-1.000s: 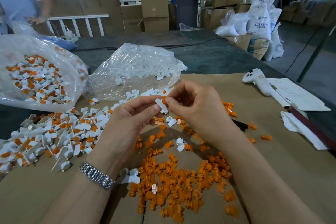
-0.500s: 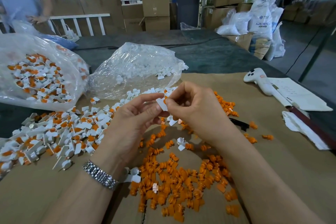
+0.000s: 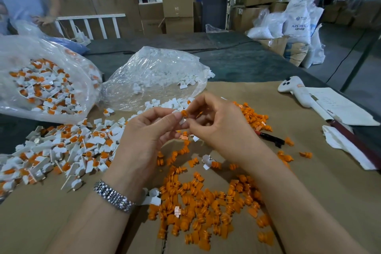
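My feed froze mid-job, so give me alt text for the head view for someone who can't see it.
Two hands meet above a cardboard-covered table: the left hand pinches a small white piece while the right hand holds an orange plug against it. Below lie loose orange plugs, assembled white-and-orange pieces to the left, two clear bags behind.

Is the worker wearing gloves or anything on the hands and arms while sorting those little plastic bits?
No gloves: the left hand and the right hand are bare, and no rings show. Both forearms are uncovered, no sleeves in sight. The only thing worn is a silver metal link watch band on the left wrist.
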Motion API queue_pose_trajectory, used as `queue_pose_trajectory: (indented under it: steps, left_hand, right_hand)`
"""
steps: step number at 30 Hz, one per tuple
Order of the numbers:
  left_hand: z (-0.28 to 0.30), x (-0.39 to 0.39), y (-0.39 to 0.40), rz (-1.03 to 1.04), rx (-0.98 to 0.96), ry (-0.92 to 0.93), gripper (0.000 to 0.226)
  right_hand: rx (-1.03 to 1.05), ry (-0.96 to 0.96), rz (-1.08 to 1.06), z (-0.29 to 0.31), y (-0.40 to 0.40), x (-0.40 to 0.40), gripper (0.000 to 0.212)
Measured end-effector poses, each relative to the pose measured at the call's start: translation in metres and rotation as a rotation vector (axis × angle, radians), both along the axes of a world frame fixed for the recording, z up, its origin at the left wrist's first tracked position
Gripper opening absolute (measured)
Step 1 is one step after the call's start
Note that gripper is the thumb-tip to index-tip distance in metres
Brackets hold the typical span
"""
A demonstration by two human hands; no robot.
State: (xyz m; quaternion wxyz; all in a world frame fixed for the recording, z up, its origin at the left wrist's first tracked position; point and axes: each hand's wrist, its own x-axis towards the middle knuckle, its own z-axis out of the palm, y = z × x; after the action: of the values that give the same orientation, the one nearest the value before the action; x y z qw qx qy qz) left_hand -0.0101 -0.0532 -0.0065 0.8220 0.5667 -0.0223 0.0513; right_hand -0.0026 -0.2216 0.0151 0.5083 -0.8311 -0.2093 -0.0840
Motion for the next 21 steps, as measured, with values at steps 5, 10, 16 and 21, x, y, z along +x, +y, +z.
queue_pose_trajectory:
  steps: [5,10,16,21]
  left_hand:
    - [0.003,0.0,0.003,-0.024,-0.056,0.055,0.007]
    - [0.005,-0.001,0.003,-0.037,-0.077,0.063,0.006]
    - [0.006,-0.002,0.005,-0.088,-0.011,0.079,0.005]
    - [0.006,-0.002,0.006,-0.089,0.066,0.099,0.028]
  right_hand:
    - [0.008,0.086,0.003,0.006,-0.012,0.003,0.023]
    - [-0.028,0.043,-0.022,0.008,-0.02,0.005,0.017]
    - [-0.098,-0.019,0.107,0.006,-0.013,0.001,0.027]
    - [-0.061,-0.027,0.088,0.004,-0.014,0.004,0.02]
